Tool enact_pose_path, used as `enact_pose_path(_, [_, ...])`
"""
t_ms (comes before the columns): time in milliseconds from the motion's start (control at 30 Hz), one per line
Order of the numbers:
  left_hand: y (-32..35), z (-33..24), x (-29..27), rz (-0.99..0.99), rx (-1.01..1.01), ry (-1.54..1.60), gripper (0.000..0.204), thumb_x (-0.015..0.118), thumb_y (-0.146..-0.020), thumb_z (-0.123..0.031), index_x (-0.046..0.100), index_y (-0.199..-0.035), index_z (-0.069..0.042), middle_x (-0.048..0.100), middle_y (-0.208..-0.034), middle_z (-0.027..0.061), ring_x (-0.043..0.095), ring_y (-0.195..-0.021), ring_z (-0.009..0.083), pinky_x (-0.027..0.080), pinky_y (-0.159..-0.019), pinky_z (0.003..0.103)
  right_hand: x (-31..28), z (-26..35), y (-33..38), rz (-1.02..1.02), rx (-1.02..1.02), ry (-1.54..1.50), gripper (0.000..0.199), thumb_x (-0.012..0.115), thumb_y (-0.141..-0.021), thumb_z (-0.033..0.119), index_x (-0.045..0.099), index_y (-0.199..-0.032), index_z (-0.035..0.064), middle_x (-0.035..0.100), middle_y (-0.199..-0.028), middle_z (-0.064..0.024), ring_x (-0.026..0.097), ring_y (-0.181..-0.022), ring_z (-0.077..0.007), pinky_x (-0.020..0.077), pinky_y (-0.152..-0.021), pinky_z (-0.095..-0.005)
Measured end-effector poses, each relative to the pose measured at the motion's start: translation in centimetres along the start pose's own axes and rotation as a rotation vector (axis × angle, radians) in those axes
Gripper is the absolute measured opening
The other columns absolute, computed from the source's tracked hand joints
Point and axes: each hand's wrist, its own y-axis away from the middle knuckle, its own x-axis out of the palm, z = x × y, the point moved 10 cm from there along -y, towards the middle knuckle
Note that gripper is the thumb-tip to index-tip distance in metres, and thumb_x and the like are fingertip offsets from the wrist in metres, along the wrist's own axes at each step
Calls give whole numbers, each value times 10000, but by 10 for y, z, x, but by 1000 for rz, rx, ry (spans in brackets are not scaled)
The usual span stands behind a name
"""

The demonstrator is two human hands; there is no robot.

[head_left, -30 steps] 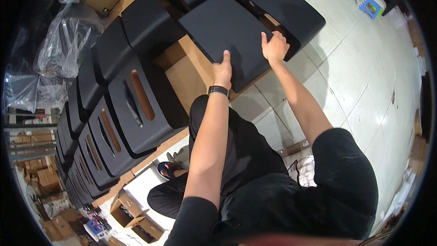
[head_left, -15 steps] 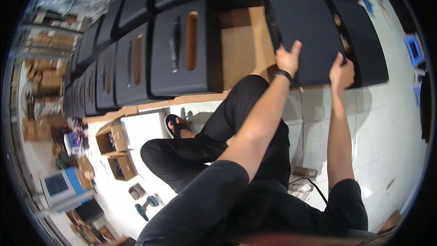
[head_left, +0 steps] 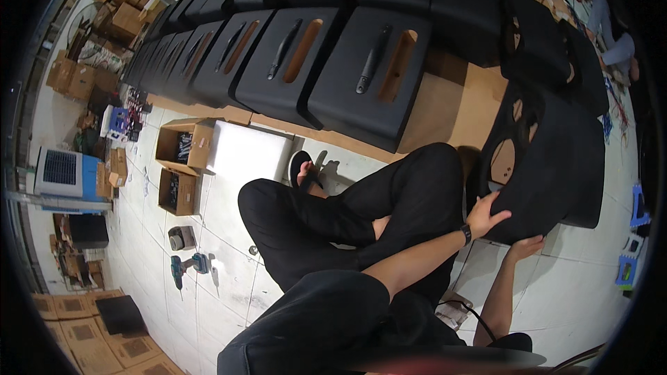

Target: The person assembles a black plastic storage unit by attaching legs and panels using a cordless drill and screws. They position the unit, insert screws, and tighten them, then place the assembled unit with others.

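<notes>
A black speaker cabinet with round cut-outs in its wooden front stands tilted at my right, beside my knee. My left hand grips its near edge below the large cut-out, thumb spread over the black covering. At its near right corner, my right hand holds the lower edge, the fingers partly hidden beneath. Another cabinet with a strap handle and a long slot rests to the left on a cardboard sheet.
Rows of black cabinets fill the far side. At left on the floor are a cordless drill, open cardboard boxes and a white foam block. Another person sits at far right. Blue stools stand right.
Both hands have brought the cabinet nearer and turned it, so its cut-out front now shows toward the left. My view has swung, bringing more of the cabinet rows into sight.
</notes>
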Motion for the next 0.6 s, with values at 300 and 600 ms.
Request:
enact_pose_path(300, [37,29,7,365,-253,-308,1197,878,-814,-548,263,-1633,71,388,-1634,341,296,-1577,485,225,-1298,599,15,10,76,141,779,-860,856,327,-1112,671,437,-1576,-41,517,-1531,-271,519,-1403,-425,441,-1214,-560])
enact_pose_path(600, [-23,-347,-92,-169,725,-243,716,755,-915,-358,547,-1480,30,566,-1455,259,425,-1471,503,350,-1200,634,14,15,85,125,874,-955,864,334,-1100,689,432,-1585,-18,517,-1539,-262,519,-1404,-422,447,-1203,-560])
